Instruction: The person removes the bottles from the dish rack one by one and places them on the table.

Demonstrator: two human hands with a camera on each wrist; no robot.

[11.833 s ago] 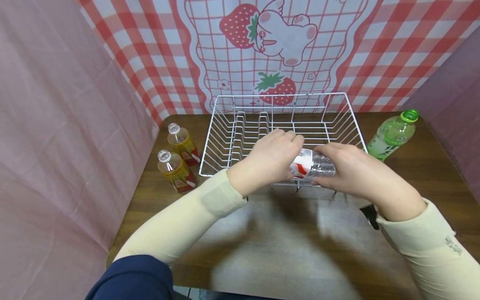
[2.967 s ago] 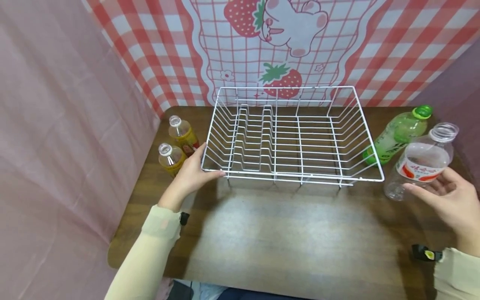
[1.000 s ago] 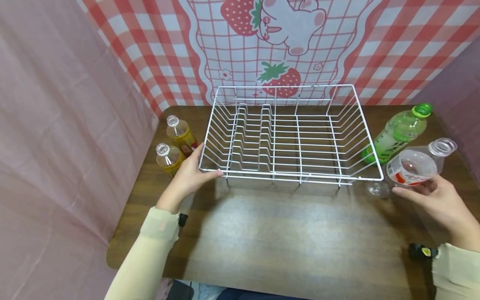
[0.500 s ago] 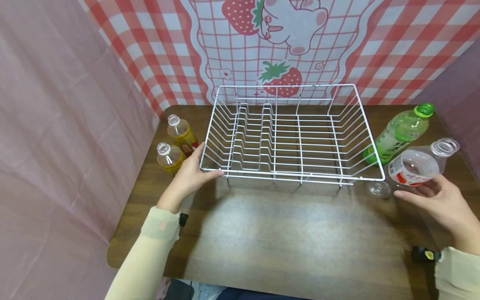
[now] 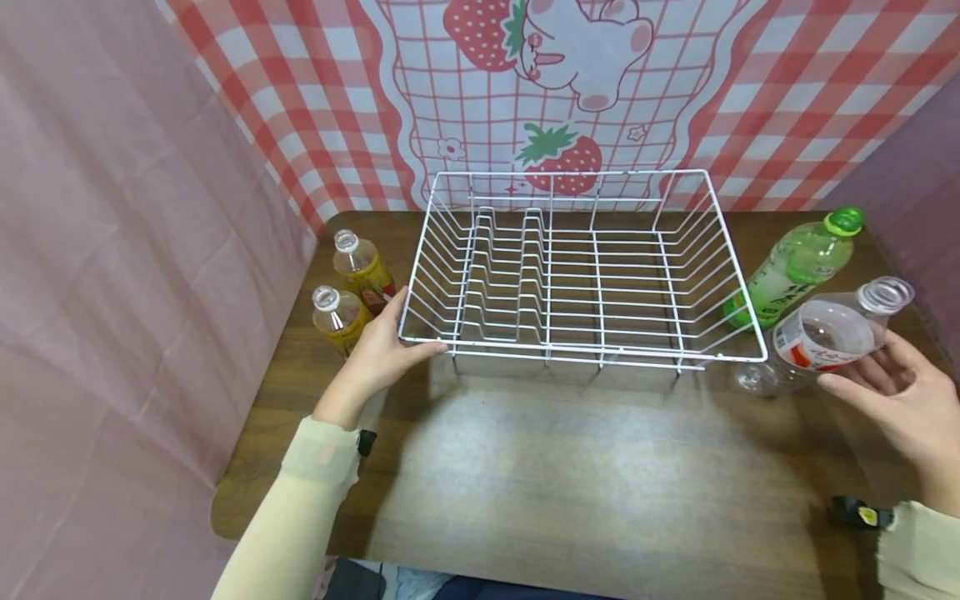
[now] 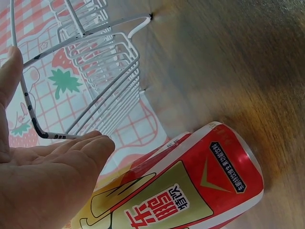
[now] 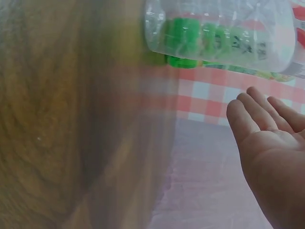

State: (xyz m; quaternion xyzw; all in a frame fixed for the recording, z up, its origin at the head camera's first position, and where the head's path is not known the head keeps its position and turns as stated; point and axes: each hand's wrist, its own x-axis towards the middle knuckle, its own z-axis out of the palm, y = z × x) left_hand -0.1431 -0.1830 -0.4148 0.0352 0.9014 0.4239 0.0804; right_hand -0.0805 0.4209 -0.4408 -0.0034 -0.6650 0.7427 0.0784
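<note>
My left hand (image 5: 378, 343) touches the left front corner of a white wire dish rack (image 5: 581, 348), its thumb along the front rim. In the left wrist view, thumb and straight fingers lie against the corner wires (image 6: 44, 135). A clear plastic bottle (image 5: 817, 354) with a white and red label and no cap stands on the table, just right of the rack. My right hand (image 5: 900, 400) is beside this bottle with its fingers loosely extended. In the right wrist view, a gap shows between those fingers and the bottle (image 7: 219, 38).
A green-capped green bottle (image 5: 791, 271) stands behind the clear one. Two uncapped bottles with yellow and red labels, a rear one (image 5: 365, 271) and a front one (image 5: 341, 321), stand left of the rack. A checked cloth (image 5: 315, 75) hangs behind the wooden table (image 5: 540, 467).
Earlier both hands held the clear bottle over the rack; later the right hand moved it to the table's right side. Now that hand has let go and drawn back rightward. My left hand stays put.
</note>
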